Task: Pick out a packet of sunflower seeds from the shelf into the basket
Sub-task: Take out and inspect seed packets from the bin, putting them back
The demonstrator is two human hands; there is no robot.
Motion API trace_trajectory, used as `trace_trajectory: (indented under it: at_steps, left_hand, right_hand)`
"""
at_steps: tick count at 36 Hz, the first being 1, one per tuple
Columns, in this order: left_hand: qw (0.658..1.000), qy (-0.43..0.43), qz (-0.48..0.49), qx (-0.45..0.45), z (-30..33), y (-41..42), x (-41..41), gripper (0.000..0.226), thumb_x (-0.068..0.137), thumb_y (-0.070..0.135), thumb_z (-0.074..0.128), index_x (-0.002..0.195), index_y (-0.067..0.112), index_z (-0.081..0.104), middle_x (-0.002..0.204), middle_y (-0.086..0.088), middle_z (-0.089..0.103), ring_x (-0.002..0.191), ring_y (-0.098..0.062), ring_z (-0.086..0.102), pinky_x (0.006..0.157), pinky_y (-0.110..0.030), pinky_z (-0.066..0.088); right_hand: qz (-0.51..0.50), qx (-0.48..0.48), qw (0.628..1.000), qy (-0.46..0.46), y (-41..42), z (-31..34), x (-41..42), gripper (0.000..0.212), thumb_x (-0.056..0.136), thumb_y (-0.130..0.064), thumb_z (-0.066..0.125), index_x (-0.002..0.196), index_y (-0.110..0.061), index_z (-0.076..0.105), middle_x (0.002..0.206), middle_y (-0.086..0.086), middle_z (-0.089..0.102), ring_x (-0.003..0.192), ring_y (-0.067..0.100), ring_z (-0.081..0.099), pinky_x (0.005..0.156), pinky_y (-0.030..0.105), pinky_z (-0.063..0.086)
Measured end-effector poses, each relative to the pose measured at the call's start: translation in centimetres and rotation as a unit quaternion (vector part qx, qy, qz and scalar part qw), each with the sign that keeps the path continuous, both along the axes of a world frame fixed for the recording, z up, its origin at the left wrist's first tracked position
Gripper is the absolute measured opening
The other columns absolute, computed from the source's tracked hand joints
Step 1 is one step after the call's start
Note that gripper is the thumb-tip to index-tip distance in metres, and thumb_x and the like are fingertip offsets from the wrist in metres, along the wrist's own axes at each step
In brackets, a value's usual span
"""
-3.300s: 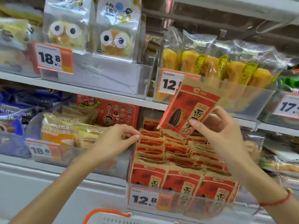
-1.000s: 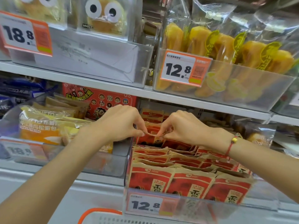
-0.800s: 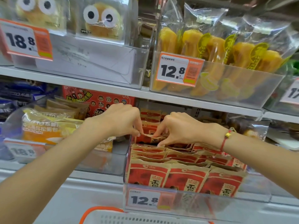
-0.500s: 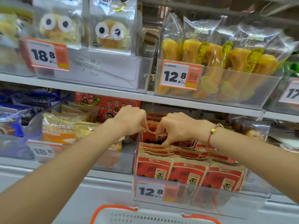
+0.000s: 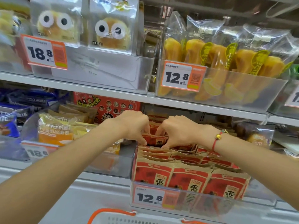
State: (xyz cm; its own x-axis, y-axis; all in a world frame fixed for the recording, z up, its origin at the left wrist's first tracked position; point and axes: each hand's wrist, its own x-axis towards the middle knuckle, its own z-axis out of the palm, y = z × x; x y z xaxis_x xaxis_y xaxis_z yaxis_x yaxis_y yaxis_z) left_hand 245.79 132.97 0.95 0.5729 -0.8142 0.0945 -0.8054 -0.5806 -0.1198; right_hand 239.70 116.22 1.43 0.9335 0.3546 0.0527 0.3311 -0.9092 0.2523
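Rows of red and brown sunflower seed packets [image 5: 188, 178] stand in a clear bin [image 5: 252, 202] on the lower shelf, behind a 12.8 price tag. Both my hands reach to the back of that bin. My left hand [image 5: 131, 125] and my right hand [image 5: 179, 131] pinch the two top corners of one seed packet [image 5: 154, 139] in the back rows. The packet stands upright among the others, its lower part hidden. The white basket with orange rim [image 5: 111, 215] shows at the bottom edge, below the shelf.
Left of the seeds is a bin of yellow bread packets [image 5: 55, 131]. A red carton [image 5: 113, 105] stands behind my left hand. The upper shelf [image 5: 113, 94] carries bins of owl-faced buns [image 5: 111, 31] and yellow cakes [image 5: 218, 62] close overhead.
The packet my right hand held up 3.3 s ago is back in the bin. Since a second ago both hands stay at a back-row packet, gripping a little lower on its top corners.
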Motion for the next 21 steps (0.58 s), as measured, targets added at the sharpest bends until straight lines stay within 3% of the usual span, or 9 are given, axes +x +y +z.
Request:
trace_trajectory:
  at_steps: [3, 6, 10, 16, 21]
  left_hand:
    - [0.999, -0.035, -0.015, -0.02, -0.6, -0.2, 0.0, 0.029, 0.085, 0.048, 0.066, 0.103, 0.027, 0.074, 0.094, 0.006, 0.07, 0.093, -0.017, 0.062, 0.072, -0.032, 0.051]
    - [0.999, 0.005, -0.002, -0.047, -1.1, 0.0, 0.2, 0.033, 0.083, 0.057, 0.063, 0.095, 0.029, 0.077, 0.082, 0.012, 0.066, 0.085, -0.012, 0.059, 0.063, -0.027, 0.044]
    - [0.998, 0.03, 0.005, -0.049, -1.0, 0.2, 0.4, 0.042, 0.079, 0.065, 0.061, 0.1, 0.031, 0.076, 0.078, 0.017, 0.057, 0.083, -0.008, 0.053, 0.06, -0.025, 0.038]
    - [0.998, -0.061, -0.012, -0.005, -1.1, -0.7, -0.1, 0.041, 0.078, 0.059, 0.068, 0.103, 0.027, 0.071, 0.088, 0.009, 0.058, 0.098, -0.016, 0.057, 0.073, -0.029, 0.04]
    - [0.991, -0.127, -0.034, 0.035, -1.1, -1.6, -0.4, 0.032, 0.091, 0.048, 0.058, 0.108, 0.021, 0.065, 0.108, 0.0, 0.062, 0.101, -0.02, 0.057, 0.078, -0.027, 0.029]
  right_hand:
    - [0.006, -0.01, 1.0, -0.001, 0.5, 0.0, 0.2, 0.041, 0.077, -0.045, 0.073, 0.109, -0.019, 0.07, 0.098, -0.003, 0.069, 0.093, 0.022, 0.063, 0.068, 0.027, 0.041]
    - [0.023, 0.008, 1.0, 0.0, 0.5, -0.1, 0.3, 0.032, 0.078, -0.037, 0.073, 0.107, -0.023, 0.074, 0.1, -0.007, 0.07, 0.093, 0.017, 0.063, 0.068, 0.026, 0.041]
    - [0.016, 0.034, 0.999, 0.002, 0.2, -0.3, 0.2, 0.028, 0.079, -0.033, 0.074, 0.105, -0.025, 0.075, 0.097, -0.008, 0.072, 0.092, 0.014, 0.064, 0.072, 0.028, 0.049]
    - [0.011, 0.058, 0.998, 0.006, -0.1, -0.2, -0.2, 0.025, 0.082, -0.029, 0.072, 0.106, -0.026, 0.075, 0.097, -0.006, 0.073, 0.091, 0.014, 0.065, 0.071, 0.026, 0.048]
    - [-0.004, 0.053, 0.999, -0.004, -0.1, -0.7, -0.3, 0.037, 0.083, -0.043, 0.072, 0.116, -0.028, 0.071, 0.101, -0.008, 0.07, 0.097, 0.016, 0.062, 0.07, 0.026, 0.04]
